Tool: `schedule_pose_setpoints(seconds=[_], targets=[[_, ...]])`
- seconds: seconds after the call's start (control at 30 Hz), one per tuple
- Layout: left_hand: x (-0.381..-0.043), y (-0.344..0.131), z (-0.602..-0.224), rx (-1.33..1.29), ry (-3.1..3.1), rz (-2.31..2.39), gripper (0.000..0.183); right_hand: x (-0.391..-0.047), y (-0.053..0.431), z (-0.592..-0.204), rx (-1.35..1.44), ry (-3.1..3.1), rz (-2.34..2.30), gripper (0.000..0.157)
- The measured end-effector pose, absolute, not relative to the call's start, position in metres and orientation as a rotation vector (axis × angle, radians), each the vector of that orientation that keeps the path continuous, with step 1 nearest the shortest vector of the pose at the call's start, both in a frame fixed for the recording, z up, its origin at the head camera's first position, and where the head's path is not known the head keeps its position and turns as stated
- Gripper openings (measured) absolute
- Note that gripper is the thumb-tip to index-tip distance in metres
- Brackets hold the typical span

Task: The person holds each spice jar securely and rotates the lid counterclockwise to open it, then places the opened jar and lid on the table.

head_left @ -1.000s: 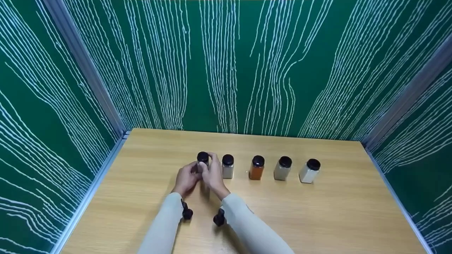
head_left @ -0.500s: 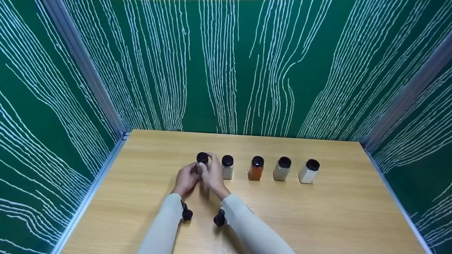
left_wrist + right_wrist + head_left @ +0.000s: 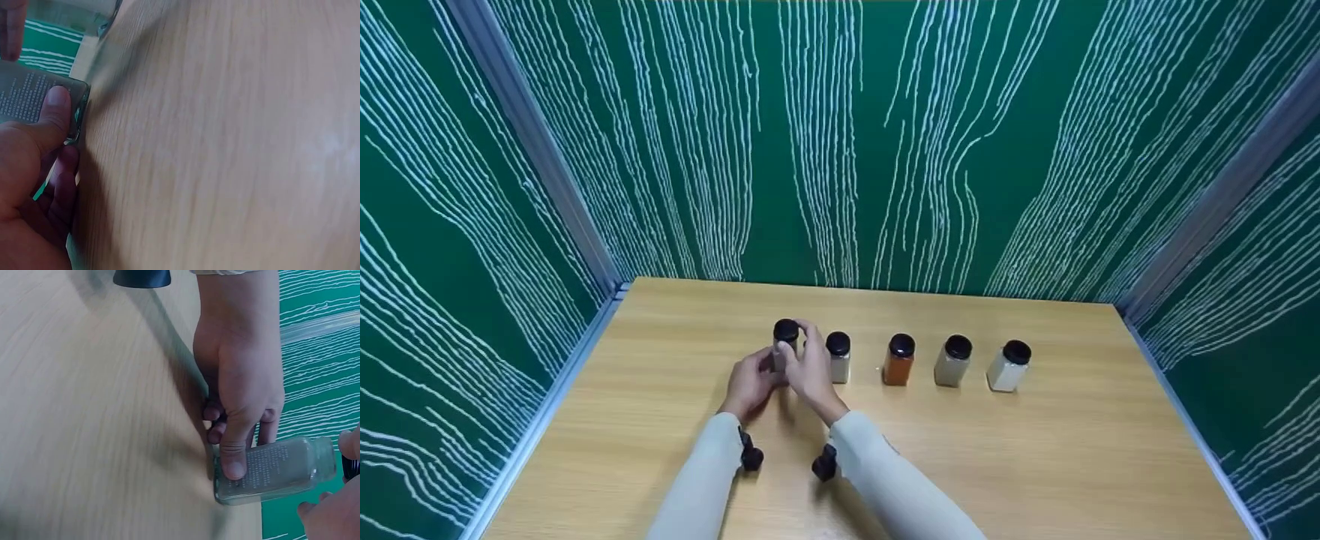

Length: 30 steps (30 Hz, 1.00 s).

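A square clear glass spice jar point(image 3: 275, 469) with small printed text stands between both hands, left of a row of similar jars. My left hand point(image 3: 750, 384) grips its lower part, and the left wrist view shows the thumb point(image 3: 55, 109) pressed along the printed side. My right hand point(image 3: 810, 371) holds the black cap point(image 3: 786, 328) at the top. In the right wrist view the threaded neck point(image 3: 324, 458) is bare, with the cap point(image 3: 351, 468) just off it, between right-hand fingers. Whether the jar's base touches the table cannot be told.
Right of the hands stand capped jars: a pale grey one point(image 3: 839, 364) close by, an orange one point(image 3: 898, 369), a greyish one point(image 3: 952, 367) and a white one point(image 3: 1006, 373). Green walls point(image 3: 810, 150) with white lines enclose the wooden table point(image 3: 1035, 465).
The right hand and black cap have risen slightly, and more of the jar shows beneath the cap. The left hand keeps its grip. The other jars stay put; the head view shifts a little.
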State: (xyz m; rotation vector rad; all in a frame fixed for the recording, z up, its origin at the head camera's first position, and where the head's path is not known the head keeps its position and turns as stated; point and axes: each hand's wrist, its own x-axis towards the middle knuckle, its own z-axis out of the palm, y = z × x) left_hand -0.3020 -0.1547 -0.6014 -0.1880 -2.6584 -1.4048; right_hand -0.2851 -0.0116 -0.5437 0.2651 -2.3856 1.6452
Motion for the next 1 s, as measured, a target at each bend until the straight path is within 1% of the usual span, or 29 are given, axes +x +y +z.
schedule_pose_setpoints(seconds=[0.23, 0.5, 0.83, 1.0], targets=[[-0.302, -0.157, -0.605, -0.194, -2.645, -1.396, 0.043, -0.285, -0.009, -0.538, 0.321, -2.334, 1.657, 0.044], [-0.303, -0.154, -0.603, -0.200, -2.640, -1.401, 0.041, -0.285, -0.004, -0.534, 0.337, -2.296, 1.695, 0.048], [-0.303, -0.153, -0.603, -0.194, -2.667, -1.339, 0.040, -0.284, -0.003, -0.529, 0.356, -2.209, 1.738, 0.044], [-0.302, -0.154, -0.601, -0.177, -2.671, -1.380, 0.045, -0.285, -0.001, -0.526, 0.375, -2.191, 1.729, 0.044]])
